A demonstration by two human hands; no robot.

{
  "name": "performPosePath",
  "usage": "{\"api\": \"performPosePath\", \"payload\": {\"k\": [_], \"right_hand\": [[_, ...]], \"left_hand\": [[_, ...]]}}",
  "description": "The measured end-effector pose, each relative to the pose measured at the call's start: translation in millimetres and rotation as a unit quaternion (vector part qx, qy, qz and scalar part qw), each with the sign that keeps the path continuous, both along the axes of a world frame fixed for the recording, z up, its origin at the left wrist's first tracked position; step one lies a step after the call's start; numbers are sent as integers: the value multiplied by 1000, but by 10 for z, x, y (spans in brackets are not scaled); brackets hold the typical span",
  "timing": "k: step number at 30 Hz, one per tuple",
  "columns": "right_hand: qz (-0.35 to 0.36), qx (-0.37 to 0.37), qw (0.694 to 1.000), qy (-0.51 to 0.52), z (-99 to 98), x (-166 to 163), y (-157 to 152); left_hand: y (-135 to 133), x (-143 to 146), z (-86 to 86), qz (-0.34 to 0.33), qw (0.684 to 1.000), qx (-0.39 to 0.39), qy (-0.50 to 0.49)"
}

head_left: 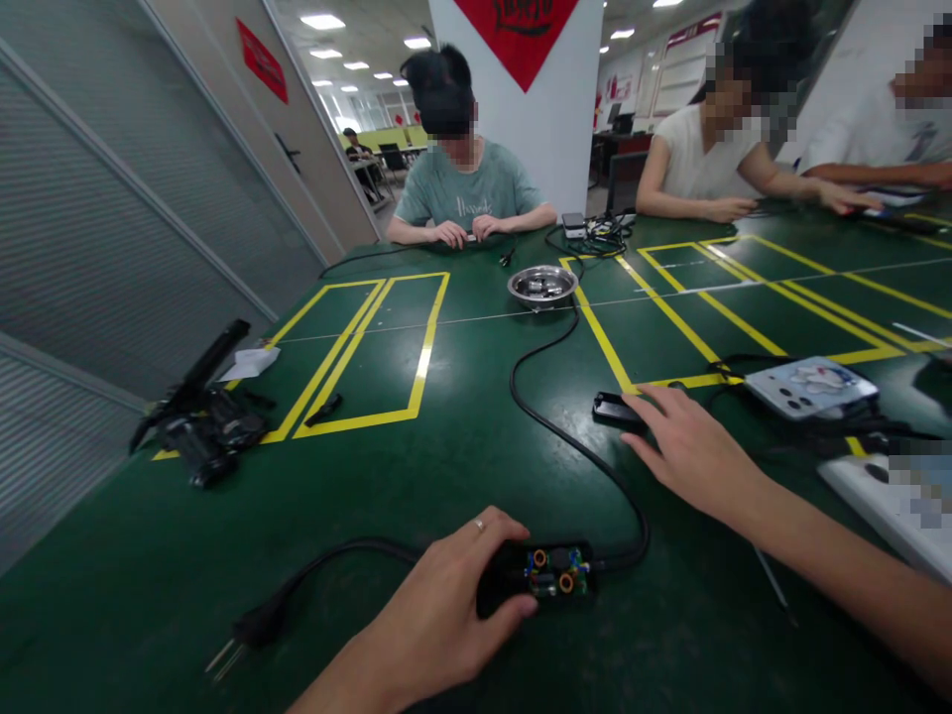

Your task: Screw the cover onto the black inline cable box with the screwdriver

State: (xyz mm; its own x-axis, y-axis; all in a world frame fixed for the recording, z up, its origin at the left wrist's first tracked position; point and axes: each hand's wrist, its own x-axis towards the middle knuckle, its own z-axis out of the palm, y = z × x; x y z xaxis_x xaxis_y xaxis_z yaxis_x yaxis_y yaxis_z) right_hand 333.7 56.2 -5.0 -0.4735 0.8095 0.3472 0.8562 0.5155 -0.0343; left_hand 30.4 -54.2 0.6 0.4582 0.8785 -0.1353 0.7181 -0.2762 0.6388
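In the head view my left hand (465,585) grips an opened black housing by its left end, thumb on the near side and fingers on the far side. A circuit board (556,572) with copper-wound coils shows inside it. A black power cord (357,543) runs left from the housing to a two-pin plug (257,627); another black cable (572,451) leaves its right end. Farther right, my right hand (680,446) has its thumb and fingers around the right end of a hollow black plastic cover (616,409), which lies on the table.
A metal bowl (542,286) of small parts stands mid-table. Black parts (215,426) are piled at left. A phone (812,387) and a white object (885,506) lie at right, a screwdriver-like rod (774,580) under my right forearm. Several people sit across the green table (416,476).
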Motion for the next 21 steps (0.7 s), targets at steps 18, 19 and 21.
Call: {"api": "performPosePath", "payload": {"k": [18,19,21], "right_hand": [[23,-63,996,56,-426,179,143],[16,-67,996,58,-424,176,141],[7,-72,995,63,-413,168,135]], "left_hand": [[13,39,-225,13,992,119,39],[11,40,-227,14,992,122,40],[8,39,-228,16,991,126,39]]}}
